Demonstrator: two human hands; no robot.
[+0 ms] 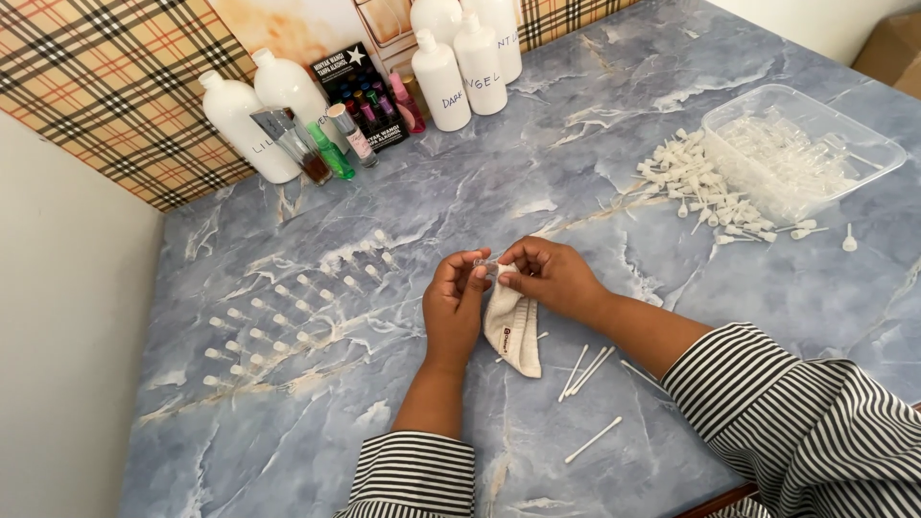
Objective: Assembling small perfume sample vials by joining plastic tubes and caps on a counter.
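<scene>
A blue-grey marbled table (595, 163) fills the view, backed on the far side by a tan plaid wall covering (106, 86) and a plain pale wall to the left. At the middle, the left hand (454, 305) and right hand (549, 276) meet fingertip to fingertip, both pinching a small clear vial (487, 266), with a white cloth (513, 328) hanging under the right hand's fingers. The vial looks light, stiff, smooth and probably breakable, so it is best held by its sides with a gentle pinch; the cloth is soft and limp. Rows of small clear vials (288, 312) stand to the left, white cotton swabs (587, 369) lie near, white pump caps (705, 187) are heaped beside a clear plastic tray (863, 144) at the right, and white bottles (251, 120) stand far off.
</scene>
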